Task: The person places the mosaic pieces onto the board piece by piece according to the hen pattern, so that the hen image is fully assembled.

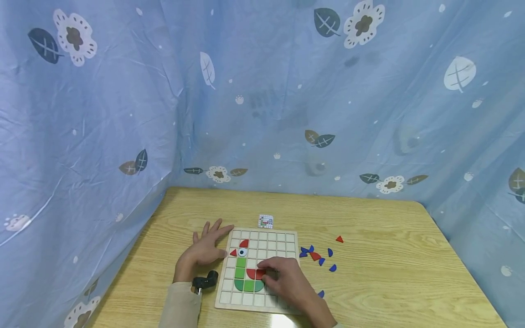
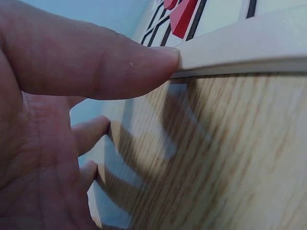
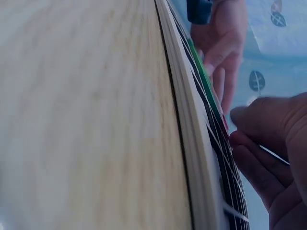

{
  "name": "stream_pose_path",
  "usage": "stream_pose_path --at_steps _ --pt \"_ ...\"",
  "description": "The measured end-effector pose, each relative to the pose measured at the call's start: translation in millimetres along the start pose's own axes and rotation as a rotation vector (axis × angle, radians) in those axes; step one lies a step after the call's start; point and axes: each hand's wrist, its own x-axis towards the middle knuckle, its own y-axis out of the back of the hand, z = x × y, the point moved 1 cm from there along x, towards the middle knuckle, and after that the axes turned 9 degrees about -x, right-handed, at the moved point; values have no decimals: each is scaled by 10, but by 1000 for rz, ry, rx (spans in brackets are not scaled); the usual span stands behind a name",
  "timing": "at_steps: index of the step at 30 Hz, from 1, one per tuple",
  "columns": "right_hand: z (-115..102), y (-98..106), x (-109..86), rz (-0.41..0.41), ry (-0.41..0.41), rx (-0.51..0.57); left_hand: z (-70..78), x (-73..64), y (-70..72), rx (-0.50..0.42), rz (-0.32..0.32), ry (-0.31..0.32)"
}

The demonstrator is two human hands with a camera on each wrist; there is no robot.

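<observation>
A wooden grid board (image 1: 248,306) lies on the table. On it, coloured tiles form a shape: a red quarter-round, a red triangle (image 1: 234,252), a white eye disc (image 1: 243,252), green squares (image 1: 240,263) and green quarter-rounds. My right hand (image 1: 289,280) is over the middle of the board, thumb and index finger pinching a red tile (image 1: 259,274) beside a red quarter-round (image 1: 250,273). My left hand (image 1: 207,248) rests left of the board with fingers spread. In the left wrist view its thumb (image 2: 120,67) touches the board's side edge (image 2: 240,55).
A small pattern card (image 1: 265,221) lies behind the board. To the right are loose blue half-rounds (image 1: 330,252), a red piece (image 1: 315,256) and a red triangle (image 1: 339,238). Blue patterned cloth (image 1: 262,114) hangs behind the wooden table (image 1: 389,269) and at its sides.
</observation>
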Motion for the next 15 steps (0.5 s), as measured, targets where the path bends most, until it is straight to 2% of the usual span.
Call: stream_pose_path --at_steps 7,15 --pt "147 239 -100 53 -93 -21 -8 1 -3 -3 -1 -2" --pt "518 628 -284 218 -152 -116 -13 -7 -4 -15 -2 5"
